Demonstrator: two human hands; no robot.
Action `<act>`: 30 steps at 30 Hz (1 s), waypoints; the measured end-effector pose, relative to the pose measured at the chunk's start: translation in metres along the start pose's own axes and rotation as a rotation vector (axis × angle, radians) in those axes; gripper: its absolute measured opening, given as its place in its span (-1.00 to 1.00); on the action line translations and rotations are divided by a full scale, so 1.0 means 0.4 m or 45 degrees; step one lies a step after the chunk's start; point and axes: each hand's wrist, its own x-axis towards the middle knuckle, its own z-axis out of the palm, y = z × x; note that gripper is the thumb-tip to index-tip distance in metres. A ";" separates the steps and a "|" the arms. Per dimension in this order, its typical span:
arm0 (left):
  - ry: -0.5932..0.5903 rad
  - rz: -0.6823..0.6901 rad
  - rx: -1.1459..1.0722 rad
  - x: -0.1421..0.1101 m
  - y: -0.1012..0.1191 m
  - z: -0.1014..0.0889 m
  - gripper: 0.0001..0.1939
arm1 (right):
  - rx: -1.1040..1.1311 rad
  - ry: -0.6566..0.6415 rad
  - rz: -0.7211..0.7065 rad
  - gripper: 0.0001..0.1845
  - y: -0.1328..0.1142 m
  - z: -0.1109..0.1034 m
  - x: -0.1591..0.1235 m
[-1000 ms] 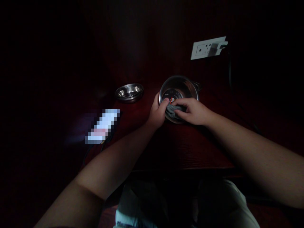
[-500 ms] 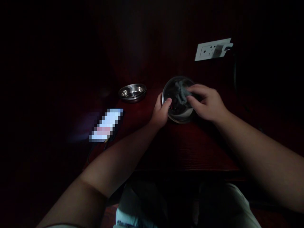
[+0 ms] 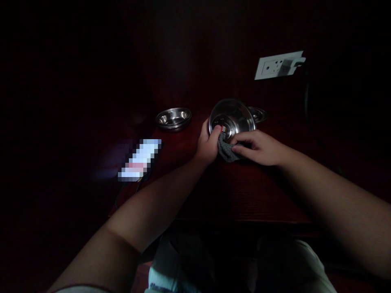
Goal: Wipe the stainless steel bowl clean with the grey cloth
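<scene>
My left hand (image 3: 209, 142) grips the left rim of a shiny steel bowl (image 3: 241, 116), its thumb over the edge. The bowl is tilted so that its inside faces me, and a small red and white label (image 3: 224, 129) shows within. Pinched in my right hand (image 3: 259, 148) is a grey cloth (image 3: 227, 152), draped over the bowl's near rim. My left hand's fingers behind the bowl are hidden.
Shallow steel bowls (image 3: 174, 118), seemingly stacked, stand left of my hands. Another steel dish (image 3: 258, 114) shows partly behind the held bowl. A lit phone (image 3: 140, 160) with a cable lies at left on the dark red table (image 3: 244, 203). A wall socket (image 3: 279, 65) holds a plug.
My right hand has brought the cloth from inside the bowl down to its near rim. My left hand keeps its hold. The dish behind the bowl has come into view.
</scene>
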 end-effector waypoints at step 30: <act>0.147 -0.167 0.055 0.011 0.004 -0.004 -0.53 | -0.263 -0.035 0.009 -0.56 0.004 0.021 0.002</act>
